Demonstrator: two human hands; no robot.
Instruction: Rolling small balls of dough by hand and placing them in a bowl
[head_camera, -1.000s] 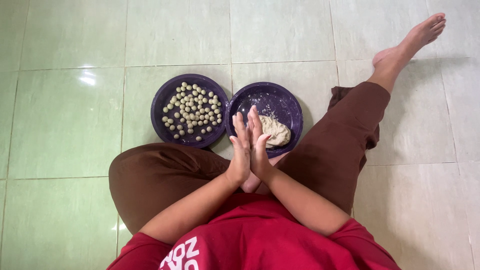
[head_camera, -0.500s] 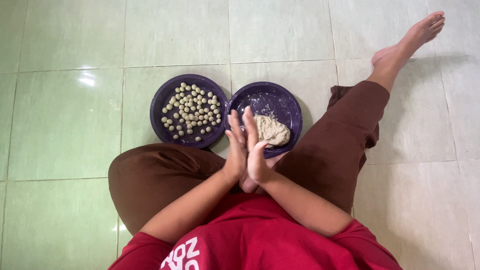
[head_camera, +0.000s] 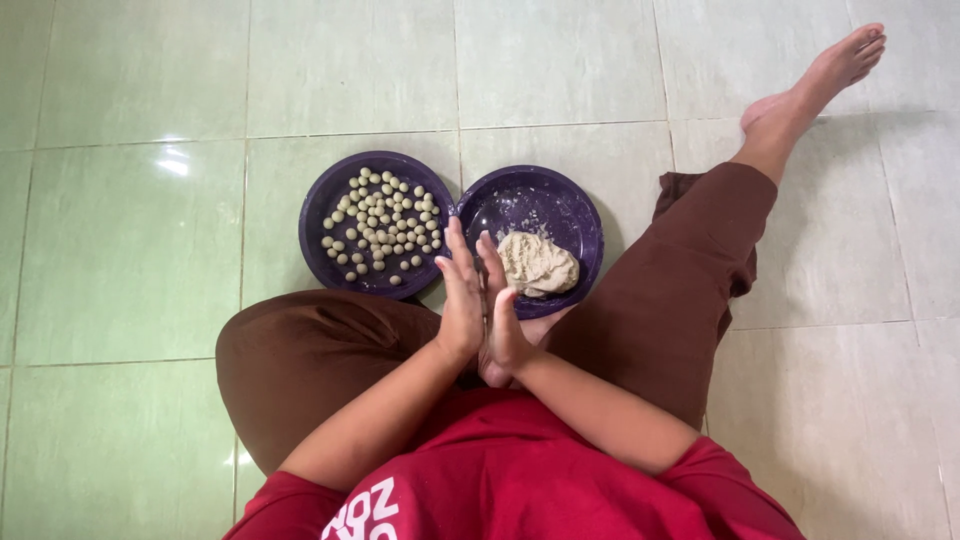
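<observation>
My left hand (head_camera: 462, 300) and my right hand (head_camera: 503, 330) are pressed palm to palm above my lap, fingers straight and pointing away from me. Whatever lies between the palms is hidden. Just beyond the fingertips sit two dark purple plates on the floor. The left plate (head_camera: 315, 215) holds several small pale dough balls (head_camera: 385, 220). The right plate (head_camera: 585, 215) holds a lump of pale dough (head_camera: 537, 265), which lies right beside my right fingertips.
I sit on a pale green tiled floor (head_camera: 140, 250). My left leg in brown trousers (head_camera: 300, 360) is folded in front of me. My right leg (head_camera: 690, 270) stretches out to the far right, ending in a bare foot (head_camera: 810, 85).
The palms have slid against each other: the right fingertips were further forward before, now the left fingertips lead. Plates and dough have not moved.
</observation>
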